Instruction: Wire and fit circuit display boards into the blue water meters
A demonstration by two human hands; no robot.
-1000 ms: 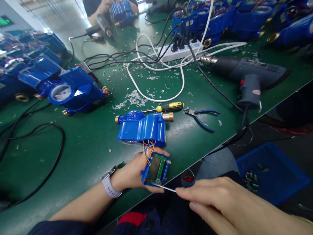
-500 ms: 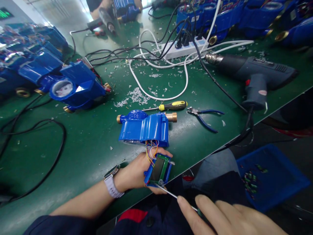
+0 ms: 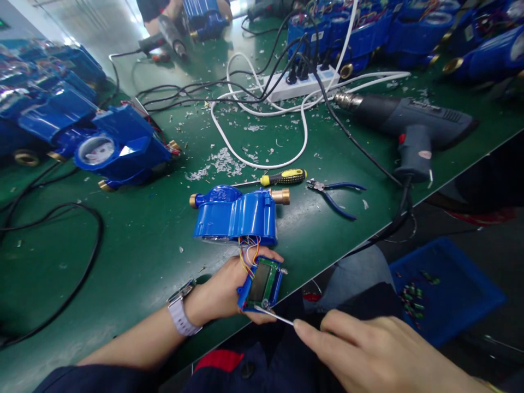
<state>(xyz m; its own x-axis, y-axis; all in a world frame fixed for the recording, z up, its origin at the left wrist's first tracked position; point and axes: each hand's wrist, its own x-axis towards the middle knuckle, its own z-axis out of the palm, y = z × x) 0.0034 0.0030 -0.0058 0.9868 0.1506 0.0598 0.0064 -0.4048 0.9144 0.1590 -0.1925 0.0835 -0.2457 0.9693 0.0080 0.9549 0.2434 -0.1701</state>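
My left hand (image 3: 221,289) is closed around a small blue display housing (image 3: 262,284) with a green circuit board and grey screen. A spring sticks out at the housing's right side. Thin coloured wires (image 3: 248,254) run from it to a blue water meter (image 3: 235,215) with brass ends, lying on the bench just beyond. My right hand (image 3: 364,344) grips a slim screwdriver (image 3: 282,318), its handle hidden by the fingers. Its metal tip touches the near edge of the housing, by the board's lower corner.
A yellow-black screwdriver (image 3: 284,177), cutting pliers (image 3: 333,196) and a heat gun (image 3: 409,123) lie on the green bench (image 3: 143,240). More meters (image 3: 123,144) stand left and at the back. Cables surround a power strip (image 3: 303,84). A blue bin (image 3: 454,289) sits lower right; another person's hand (image 3: 172,10) shows at the back.
My right hand has moved up and forward, with its fingers now closed together around the screwdriver. The tip stays at the housing's near edge. The whole view has shifted slightly.
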